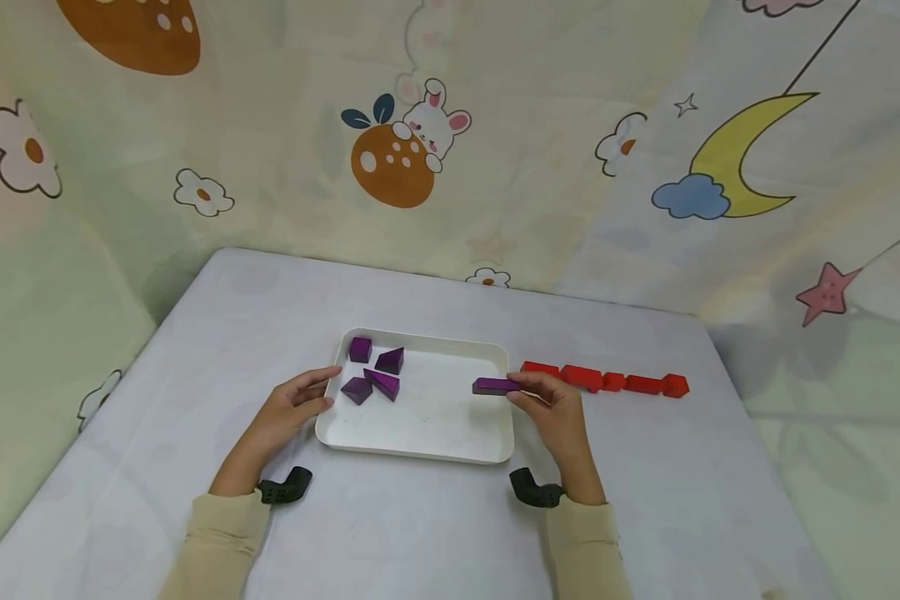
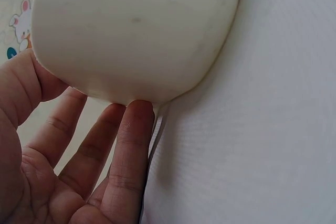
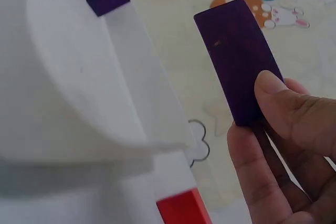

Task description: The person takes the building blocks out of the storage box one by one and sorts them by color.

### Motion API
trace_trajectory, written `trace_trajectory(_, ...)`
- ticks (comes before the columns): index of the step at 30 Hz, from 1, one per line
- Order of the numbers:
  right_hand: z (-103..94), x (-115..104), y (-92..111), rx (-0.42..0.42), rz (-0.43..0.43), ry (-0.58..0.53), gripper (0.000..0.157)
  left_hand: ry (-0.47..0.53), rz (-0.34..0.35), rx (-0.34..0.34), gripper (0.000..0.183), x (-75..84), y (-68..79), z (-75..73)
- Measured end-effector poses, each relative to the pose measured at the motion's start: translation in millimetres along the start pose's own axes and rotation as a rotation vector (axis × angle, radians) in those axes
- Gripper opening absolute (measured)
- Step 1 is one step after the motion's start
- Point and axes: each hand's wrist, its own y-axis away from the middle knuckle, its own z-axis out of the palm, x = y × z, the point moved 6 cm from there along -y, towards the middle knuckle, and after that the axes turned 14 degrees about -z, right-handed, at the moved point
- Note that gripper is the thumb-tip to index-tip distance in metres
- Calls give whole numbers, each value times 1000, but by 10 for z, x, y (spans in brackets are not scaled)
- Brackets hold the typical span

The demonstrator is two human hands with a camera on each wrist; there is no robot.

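Observation:
My right hand (image 1: 557, 412) pinches a long purple rectangular block (image 1: 491, 387) between thumb and fingers. That block hangs over the right end of a white tray (image 1: 435, 442); in the right wrist view its broad dark face stands tilted above the tray's rim. At the tray's opposite end, my left hand (image 1: 285, 417) touches the left rim and outer wall with its fingertips, thumb apart from the fingers. Grouped inside the tray's left part are a purple cube (image 1: 360, 349) and several other purple blocks, among them a wedge (image 1: 391, 361) and a slim triangular piece (image 1: 382, 384).
Red blocks (image 1: 581, 377) of several shapes lie in a row on the white-covered table (image 1: 420, 525), right of the tray and just beyond my right hand. A printed cloth backdrop (image 1: 532, 167) rises behind the table's far edge. Black wrist cameras (image 1: 288, 486) sit on both wrists.

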Motion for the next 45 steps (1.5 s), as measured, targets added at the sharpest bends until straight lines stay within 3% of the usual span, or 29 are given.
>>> trace_trajectory(6,-350,217,20,4,73,169,28,-12,5,5,54,17,20,-7)
trace_trajectory(15,-597,481,82,-17,179,222,29,-2,19,3,53,12,6,1)
trace_trajectory(24,-595,603,122,-56,229,304,32,12,6,4,54,-7,-8,-16)
trace_trajectory(34,-599,239,-9,26,192,220,33,9,-2,-2,55,-36,-24,-25)
trace_trajectory(45,-139,104,-279,-54,105,50,34,16,10,-6,54,-40,-33,-17)
